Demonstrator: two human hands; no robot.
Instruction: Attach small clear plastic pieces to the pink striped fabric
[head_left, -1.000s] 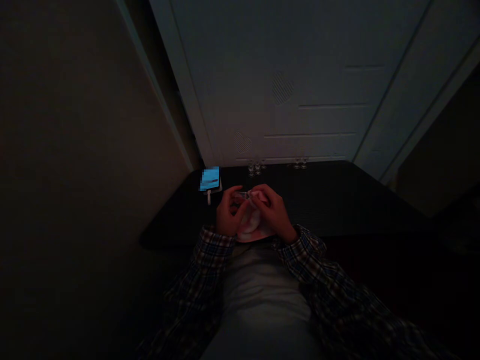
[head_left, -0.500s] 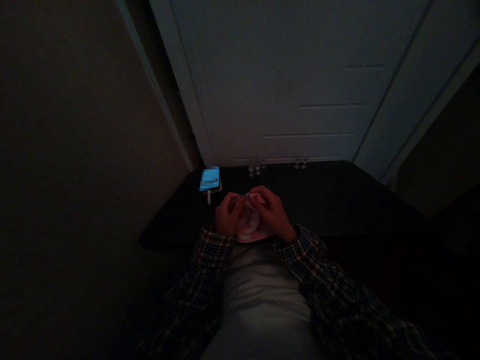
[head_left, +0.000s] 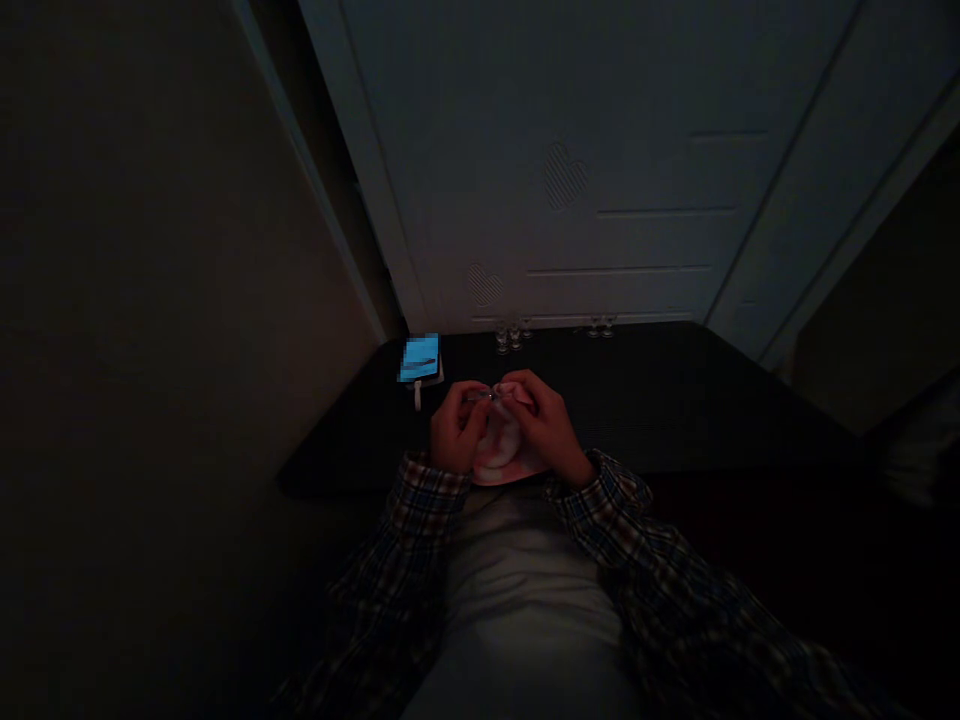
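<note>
Close to my body, at the table's near edge, both hands meet over a pink and white cloth (head_left: 501,440). My left hand (head_left: 456,430) is closed, its thumb and fingers pinching a small clear glass (head_left: 480,396) that shows only as a glint and a pale outline. My right hand (head_left: 546,425) is closed on a bunched upper part of the cloth, which it presses against the glass. The rest of the cloth hangs down between my wrists. Dim light and my fingers hide most of the glass.
A dark table (head_left: 675,400) stands against a pale panel (head_left: 622,150) with embossed hearts. Toward its back are several small stemmed glasses (head_left: 515,336), with more glasses (head_left: 600,326) farther right. A lit phone (head_left: 420,358) with a strap lies at the left, near the wall (head_left: 187,250).
My left fingers and thumb have shifted slightly apart, and more of the clear glass shows between my hands. The right hand and cloth stay almost in place.
</note>
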